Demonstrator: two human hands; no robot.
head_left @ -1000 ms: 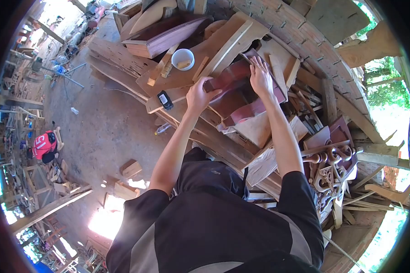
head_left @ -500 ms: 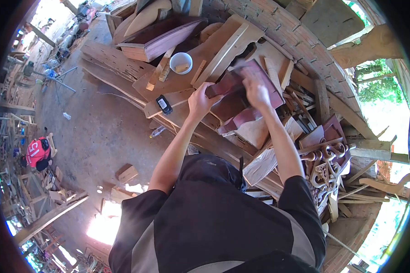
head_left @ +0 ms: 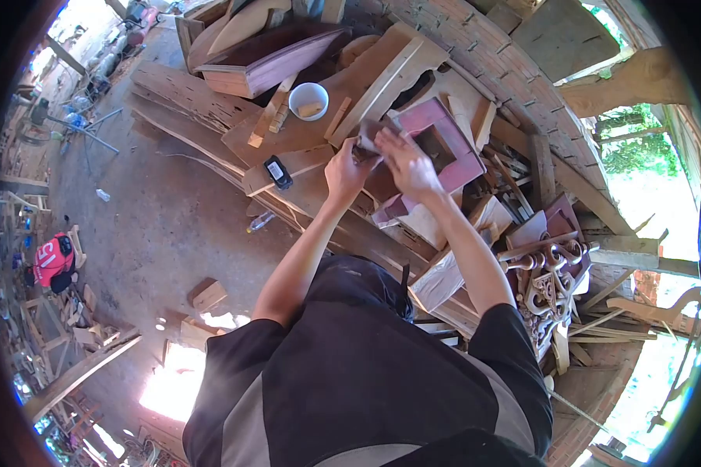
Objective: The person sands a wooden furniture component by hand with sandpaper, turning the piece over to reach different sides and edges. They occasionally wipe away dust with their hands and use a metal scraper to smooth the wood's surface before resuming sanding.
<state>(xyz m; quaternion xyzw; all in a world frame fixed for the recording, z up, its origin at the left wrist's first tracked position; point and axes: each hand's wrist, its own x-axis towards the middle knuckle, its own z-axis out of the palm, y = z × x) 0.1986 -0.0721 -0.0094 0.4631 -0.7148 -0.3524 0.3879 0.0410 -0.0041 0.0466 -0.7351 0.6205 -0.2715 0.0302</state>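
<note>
My left hand (head_left: 346,173) is closed around the near end of a reddish-brown wooden piece (head_left: 370,132), smeared by motion and mostly covered by my hands. Across that piece lies my right hand (head_left: 407,166), its fingers stretched out flat towards the left; what is under the palm is hidden. Just right of my right hand, a pinkish wooden frame (head_left: 472,159) with a square opening rests on the wood pile. Below the hands is another pinkish wooden piece (head_left: 393,210).
Left of my hands, a white tub (head_left: 309,95) with a wood block inside and a black device (head_left: 278,173) lie on boards. A pink-sided wooden box (head_left: 276,66) stands at the back. Carved wooden pieces (head_left: 549,292) are piled right. A plastic bottle (head_left: 260,222) lies below the boards.
My right hand has swept left along the wooden piece, towards my left hand, uncovering the pinkish frame's square opening. My left hand keeps its grip, and the view has shifted slightly.
</note>
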